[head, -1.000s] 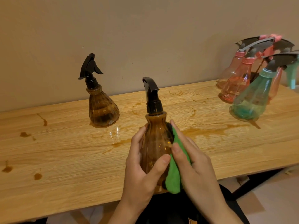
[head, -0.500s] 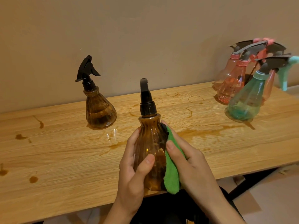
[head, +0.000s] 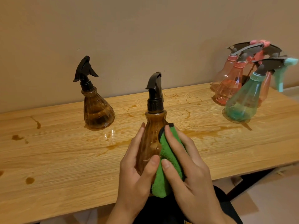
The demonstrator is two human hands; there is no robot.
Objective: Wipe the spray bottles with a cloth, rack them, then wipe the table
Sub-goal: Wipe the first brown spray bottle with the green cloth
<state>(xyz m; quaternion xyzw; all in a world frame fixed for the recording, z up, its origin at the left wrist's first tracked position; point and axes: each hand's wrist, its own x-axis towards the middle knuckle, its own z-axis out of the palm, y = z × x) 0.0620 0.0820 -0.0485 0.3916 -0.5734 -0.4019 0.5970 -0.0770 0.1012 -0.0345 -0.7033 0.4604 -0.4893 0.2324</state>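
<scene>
Bottle count: two amber, one teal, and at least two pink, six units at most. My left hand (head: 137, 172) grips the held amber bottle (head: 152, 138), with the fingers curled round its left side and the thumb laid across the near face. My right hand (head: 189, 167) wraps one green cloth (head: 168, 159) against the right side of the same bottle, forefinger and thumb both pressing on the cloth. This bottle stands upright above the middle of the near edge of the table (head: 64, 167). Its base is hidden by my hands, so I cannot tell whether it rests on the surface. The second amber bottle (head: 97, 110) stands alone toward the far edge, left of centre, well apart from my hands. The teal bottle (head: 242, 102) and the pink bottles (head: 229, 89) are grouped at the far right corner, the teal one nearest me. A third pink body shows partly behind the teal one. Brown spills (head: 210, 129) lie in streaks, rings and drops along the tabletop, including several separate spots near the left edge.
</scene>
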